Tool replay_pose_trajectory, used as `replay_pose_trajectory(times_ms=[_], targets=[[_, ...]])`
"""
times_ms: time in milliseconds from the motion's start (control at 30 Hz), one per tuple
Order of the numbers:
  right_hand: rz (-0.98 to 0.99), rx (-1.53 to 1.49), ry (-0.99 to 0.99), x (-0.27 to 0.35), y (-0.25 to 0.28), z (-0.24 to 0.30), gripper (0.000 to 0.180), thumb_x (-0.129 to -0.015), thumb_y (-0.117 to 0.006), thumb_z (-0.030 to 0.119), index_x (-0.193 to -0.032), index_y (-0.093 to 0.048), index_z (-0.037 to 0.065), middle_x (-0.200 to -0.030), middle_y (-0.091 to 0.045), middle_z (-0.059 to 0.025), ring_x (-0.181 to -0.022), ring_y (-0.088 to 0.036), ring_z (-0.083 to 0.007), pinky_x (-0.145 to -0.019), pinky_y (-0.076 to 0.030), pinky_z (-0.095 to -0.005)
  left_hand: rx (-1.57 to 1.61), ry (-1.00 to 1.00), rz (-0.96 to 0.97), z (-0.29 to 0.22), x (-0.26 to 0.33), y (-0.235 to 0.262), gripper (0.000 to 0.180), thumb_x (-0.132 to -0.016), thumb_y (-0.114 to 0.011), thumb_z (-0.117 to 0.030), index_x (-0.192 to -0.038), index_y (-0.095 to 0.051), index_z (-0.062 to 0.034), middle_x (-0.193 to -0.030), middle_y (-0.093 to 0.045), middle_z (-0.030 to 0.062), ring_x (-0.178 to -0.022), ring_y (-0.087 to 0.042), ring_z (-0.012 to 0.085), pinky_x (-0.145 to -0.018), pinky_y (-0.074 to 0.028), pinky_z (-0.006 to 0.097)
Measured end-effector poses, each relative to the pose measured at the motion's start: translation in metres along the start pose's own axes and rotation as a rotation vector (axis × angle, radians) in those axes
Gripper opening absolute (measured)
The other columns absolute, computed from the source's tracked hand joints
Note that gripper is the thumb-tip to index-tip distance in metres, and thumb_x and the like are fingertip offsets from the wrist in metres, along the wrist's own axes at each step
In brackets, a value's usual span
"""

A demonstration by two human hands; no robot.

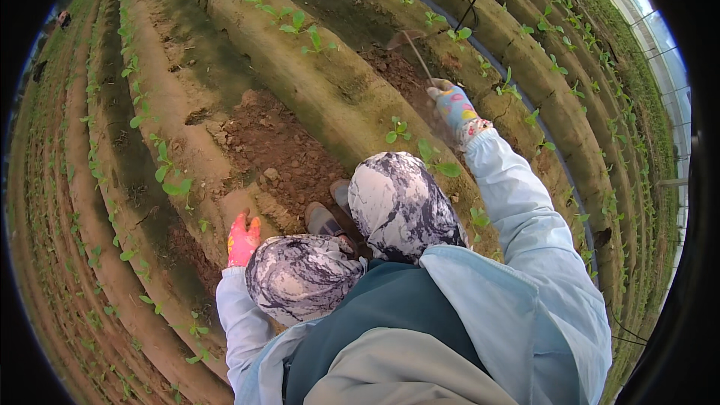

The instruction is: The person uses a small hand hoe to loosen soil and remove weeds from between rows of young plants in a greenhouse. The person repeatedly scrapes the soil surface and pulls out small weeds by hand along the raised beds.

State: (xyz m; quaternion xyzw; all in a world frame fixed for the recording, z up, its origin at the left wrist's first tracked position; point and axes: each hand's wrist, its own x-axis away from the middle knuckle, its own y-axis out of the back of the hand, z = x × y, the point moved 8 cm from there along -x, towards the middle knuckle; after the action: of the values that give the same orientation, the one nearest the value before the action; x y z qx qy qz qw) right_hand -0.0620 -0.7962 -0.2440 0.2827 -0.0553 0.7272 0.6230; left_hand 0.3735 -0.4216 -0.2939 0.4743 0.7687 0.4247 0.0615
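Note:
My right hand (456, 109), in a blue patterned glove, is closed around the handle of a small hand hoe (417, 55). Its thin shaft slants up and left to a brownish blade, partly blurred, over the dug soil of a furrow. On the other side, my left hand (243, 241) wears a pink and orange glove and holds nothing. Its fingers are apart beside my left knee, close to the edge of a soil bed (238, 206). Leafy seedlings (399, 130) grow on the bed just ahead of my knees.
Long raised beds with rows of green seedlings (297, 24) run away on both sides. Loose broken soil (281, 146) lies in the furrow before my shoes (322, 221). A thin dark hose (472, 4) hangs at the upper right. Pale greenhouse framing (660, 45) stands along the far right.

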Motion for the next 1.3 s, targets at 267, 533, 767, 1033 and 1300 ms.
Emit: replay_pose_trajectory(times_ms=[267, 533, 767, 1033, 1300], targets=[[0.024, 1.177, -0.058, -0.079, 0.057, -0.049, 0.053, -0.091, -0.058, 0.019, -0.143, -0.048, 0.022, -0.121, -0.066, -0.0152, -0.108, -0.064, -0.0318, -0.089, -0.051, -0.0391, -0.456, 0.186, 0.223, 0.061, -0.028, -0.032, 0.038, -0.091, -0.058, -0.036, -0.106, -0.068, -0.0025, -0.106, -0.066, 0.0237, -0.103, -0.062, 0.04, -0.089, -0.049, 0.047], [0.204, 1.384, -0.089, -0.198, -0.032, -0.01, 0.047, -0.096, -0.052, 0.02, -0.142, -0.048, 0.019, -0.138, -0.056, -0.0098, -0.126, -0.055, -0.0291, -0.105, -0.042, -0.04, -0.53, 0.236, 0.562, 0.071, -0.08, -0.049, 0.051, -0.089, -0.056, -0.047, -0.1, -0.071, 0.0007, -0.1, -0.067, 0.0263, -0.097, -0.064, 0.0421, -0.085, -0.05, 0.047], [0.44, 1.471, -0.073, -0.289, -0.006, -0.033, 0.042, -0.092, -0.059, 0.017, -0.134, -0.057, 0.014, -0.125, -0.062, -0.0107, -0.113, -0.06, -0.0265, -0.096, -0.047, -0.0372, -0.258, 0.377, 0.556, 0.105, -0.086, -0.05, 0.054, -0.087, -0.059, -0.051, -0.091, -0.072, 0.0012, -0.083, -0.069, 0.0227, -0.08, -0.067, 0.0373, -0.074, -0.05, 0.046], [0.195, 0.609, -0.556, -0.277, 0.103, -0.132, 0.028, -0.096, -0.056, 0.023, -0.109, -0.067, 0.001, -0.089, -0.069, -0.0052, -0.079, -0.061, -0.0154, -0.068, -0.05, -0.0269, 0.568, 1.027, 0.539, 0.129, -0.045, -0.054, 0.046, -0.093, -0.062, -0.046, -0.104, -0.068, -0.0025, -0.063, -0.065, 0.0091, -0.039, -0.054, 0.0166, -0.038, -0.038, 0.029], [0.294, 1.515, -0.484, -0.233, 0.016, -0.061, 0.047, -0.093, -0.055, 0.014, -0.14, -0.053, 0.021, -0.107, -0.069, -0.0097, -0.09, -0.067, -0.019, -0.078, -0.051, -0.0324, 0.518, 1.081, 0.663, 0.132, -0.056, -0.059, 0.048, -0.091, -0.066, -0.045, -0.108, -0.065, 0.0003, -0.07, -0.069, 0.0127, -0.045, -0.061, 0.0178, -0.038, -0.041, 0.027]])
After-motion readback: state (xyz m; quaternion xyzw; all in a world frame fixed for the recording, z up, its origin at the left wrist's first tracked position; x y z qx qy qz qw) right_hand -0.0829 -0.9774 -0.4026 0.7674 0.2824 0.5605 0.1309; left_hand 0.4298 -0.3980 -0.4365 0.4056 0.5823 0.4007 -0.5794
